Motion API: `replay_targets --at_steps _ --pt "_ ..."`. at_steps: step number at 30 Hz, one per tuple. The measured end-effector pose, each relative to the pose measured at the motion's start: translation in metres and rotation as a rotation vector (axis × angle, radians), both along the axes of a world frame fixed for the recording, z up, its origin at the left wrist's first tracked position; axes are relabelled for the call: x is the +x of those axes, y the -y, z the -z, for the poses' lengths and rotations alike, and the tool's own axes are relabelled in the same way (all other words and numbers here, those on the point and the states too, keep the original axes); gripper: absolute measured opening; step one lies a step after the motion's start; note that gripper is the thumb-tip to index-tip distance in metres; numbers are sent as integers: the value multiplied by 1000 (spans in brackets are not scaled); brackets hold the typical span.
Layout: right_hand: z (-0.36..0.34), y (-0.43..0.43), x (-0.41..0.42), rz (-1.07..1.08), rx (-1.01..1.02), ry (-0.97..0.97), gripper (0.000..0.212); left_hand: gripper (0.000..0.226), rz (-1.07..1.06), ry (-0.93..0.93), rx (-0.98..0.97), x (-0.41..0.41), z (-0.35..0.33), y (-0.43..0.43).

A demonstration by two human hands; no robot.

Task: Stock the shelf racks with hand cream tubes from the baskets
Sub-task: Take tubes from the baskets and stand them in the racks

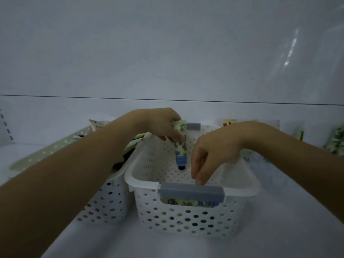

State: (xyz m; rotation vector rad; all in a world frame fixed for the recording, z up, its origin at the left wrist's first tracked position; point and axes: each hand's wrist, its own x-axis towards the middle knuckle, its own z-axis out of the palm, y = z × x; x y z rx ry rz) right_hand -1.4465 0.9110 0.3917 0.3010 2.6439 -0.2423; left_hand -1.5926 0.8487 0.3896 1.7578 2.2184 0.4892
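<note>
The left hand [161, 124] has its fingers clamped on the flat crimped end of a hand cream tube [181, 156], which hangs cap-down over the white basket [130, 183]. It looks light, soft-walled and probably slick, so that stiff crimp is the best hold. The right hand [210, 153] dips into the basket — whether its fingers pinch anything, I cannot tell.

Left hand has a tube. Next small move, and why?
Probably dip the right hand into the basket: its fingers hang empty above the near rim, more tubes show at the bottom, and the left hand holds only one tube.

White perforated basket [188, 218], grey handle [191, 192]; floral green-blue tube [180, 144].
</note>
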Motion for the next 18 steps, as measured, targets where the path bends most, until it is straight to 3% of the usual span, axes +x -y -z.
replay_targets --at_steps 4,7,15,18 --pt "17 16 -16 -56 34 146 17 12 -82 206 132 -6 0 5" --pt "26 15 -23 -52 34 144 25 12 -129 271 199 -6 2 5" --pt "28 0 -18 12 27 -128 22 44 -244 378 451 -2 0 5" --pt "14 -3 -5 33 -188 -384 20 51 -293 369 591 -6 -3 5"
